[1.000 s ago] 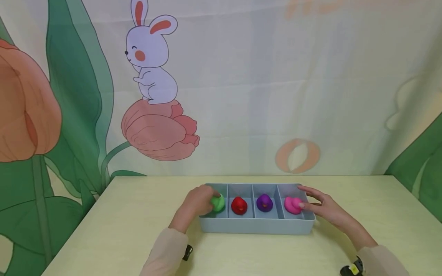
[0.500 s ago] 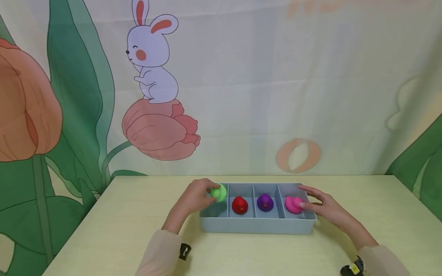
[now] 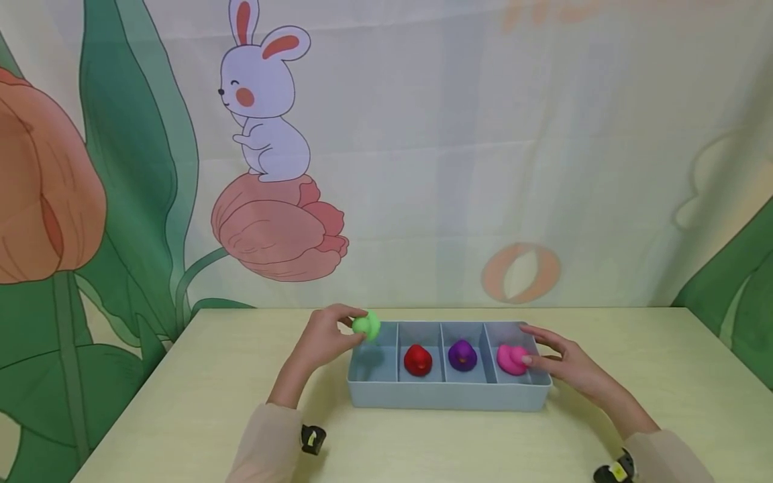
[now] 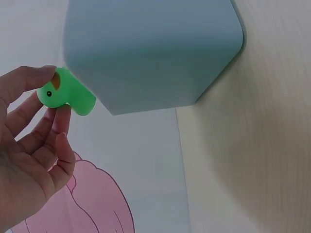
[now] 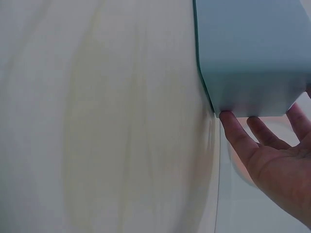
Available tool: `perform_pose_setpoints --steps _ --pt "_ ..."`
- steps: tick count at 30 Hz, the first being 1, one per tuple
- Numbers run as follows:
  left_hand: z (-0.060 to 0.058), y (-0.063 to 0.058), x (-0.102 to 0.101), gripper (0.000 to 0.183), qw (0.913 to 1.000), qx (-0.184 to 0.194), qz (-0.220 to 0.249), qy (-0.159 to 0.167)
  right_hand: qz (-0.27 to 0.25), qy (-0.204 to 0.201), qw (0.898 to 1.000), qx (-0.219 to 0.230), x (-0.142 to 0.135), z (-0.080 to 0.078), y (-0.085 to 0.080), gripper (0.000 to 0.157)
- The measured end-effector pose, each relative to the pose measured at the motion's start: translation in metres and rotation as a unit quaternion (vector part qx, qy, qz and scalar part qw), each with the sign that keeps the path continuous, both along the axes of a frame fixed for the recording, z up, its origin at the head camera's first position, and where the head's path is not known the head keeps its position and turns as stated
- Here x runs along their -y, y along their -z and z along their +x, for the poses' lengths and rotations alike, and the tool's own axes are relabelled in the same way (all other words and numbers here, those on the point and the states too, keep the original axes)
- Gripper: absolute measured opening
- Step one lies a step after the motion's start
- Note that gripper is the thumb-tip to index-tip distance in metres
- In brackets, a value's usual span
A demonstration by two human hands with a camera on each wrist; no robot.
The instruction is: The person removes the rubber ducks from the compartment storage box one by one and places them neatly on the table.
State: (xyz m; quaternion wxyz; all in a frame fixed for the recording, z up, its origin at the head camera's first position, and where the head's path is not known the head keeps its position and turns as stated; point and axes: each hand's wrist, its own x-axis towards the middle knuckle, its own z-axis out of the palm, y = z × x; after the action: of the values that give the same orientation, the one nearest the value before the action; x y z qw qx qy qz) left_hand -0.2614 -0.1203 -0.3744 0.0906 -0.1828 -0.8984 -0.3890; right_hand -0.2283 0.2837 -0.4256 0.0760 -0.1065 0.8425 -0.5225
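Above the left end of a grey-blue divided box [image 3: 449, 396], my left hand [image 3: 319, 339] holds a light green rubber duck [image 3: 366, 326] between thumb and fingertips. In the left wrist view the green duck [image 4: 65, 91] shows its eye and orange beak beside the box wall. My right hand [image 3: 574, 369] grips the box's right end, its thumb over the rim by a pink rubber duck [image 3: 512, 359]. Several fingertips touch the box's outer end wall [image 5: 257, 92] in the right wrist view. A red duck [image 3: 418, 361] and a purple duck [image 3: 462, 355] sit in the two middle compartments.
The box stands on a pale wooden table [image 3: 199, 402], near its back edge. Behind hangs a printed cloth [image 3: 410, 168] with a rabbit and tulips. Each forearm wears a beige sleeve and a dark wrist device [image 3: 313, 439].
My left hand has lifted the green duck out of the leftmost compartment and moved it up and to the left. The right hand has stayed at the box's right end.
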Motion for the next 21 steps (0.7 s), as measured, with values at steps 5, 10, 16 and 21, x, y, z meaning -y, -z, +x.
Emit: perform_pose_setpoints --steps 5,10,16,21 --pt "-0.003 0.0 0.01 0.034 0.9991 -0.008 0.027 -0.031 0.002 0.0 1.0 -0.002 0.0 0.0 0.0 0.063" --pt "-0.007 0.003 0.019 0.037 0.9973 -0.018 0.054 -0.047 0.002 0.0 1.0 -0.004 0.0 0.0 0.0 0.063" --pt "-0.013 0.013 0.029 0.041 0.9949 -0.001 0.071 -0.072 0.0 0.001 1.0 0.001 0.0 -0.001 0.001 0.064" --pt "-0.02 0.021 0.034 0.038 0.9923 0.027 0.079 -0.092 -0.004 0.001 1.0 0.002 0.0 0.0 0.001 0.064"
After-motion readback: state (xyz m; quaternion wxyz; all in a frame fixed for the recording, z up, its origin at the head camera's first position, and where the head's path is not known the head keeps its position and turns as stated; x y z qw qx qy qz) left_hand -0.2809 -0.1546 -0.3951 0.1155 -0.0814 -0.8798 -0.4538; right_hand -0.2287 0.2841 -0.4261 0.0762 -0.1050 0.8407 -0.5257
